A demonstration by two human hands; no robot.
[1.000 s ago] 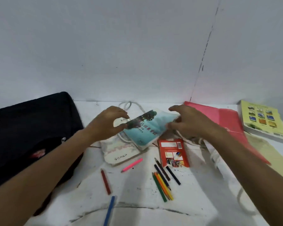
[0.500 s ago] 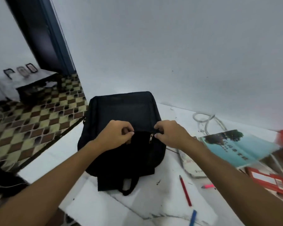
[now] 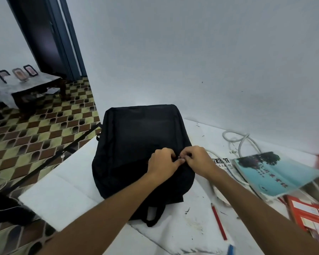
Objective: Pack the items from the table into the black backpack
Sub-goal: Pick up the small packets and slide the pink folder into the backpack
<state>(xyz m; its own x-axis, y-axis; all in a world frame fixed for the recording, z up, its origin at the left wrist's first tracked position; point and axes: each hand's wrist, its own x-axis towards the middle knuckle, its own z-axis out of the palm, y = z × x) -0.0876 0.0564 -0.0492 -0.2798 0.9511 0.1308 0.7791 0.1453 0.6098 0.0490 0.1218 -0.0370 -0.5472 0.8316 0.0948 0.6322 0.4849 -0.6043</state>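
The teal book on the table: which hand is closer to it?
Right. The right hand pinches the backpack zipper, beside the teal book; the left hand is farther away.

A white, scuffed tabletop (image 3: pixel 72 196) stands against the pale wall. On it lies a black fabric backpack (image 3: pixel 142 144), flat, its strap loop toward the near edge. To its right a long red pencil (image 3: pixel 218 220) lies on the bare surface, with the tip of a blue one (image 3: pixel 230 249) at the near edge. Farther right, a coiled white cable (image 3: pixel 238 139) rests near the wall, beside a light-blue softcover book (image 3: pixel 273 173) and a red-orange cardboard box (image 3: pixel 309 214).
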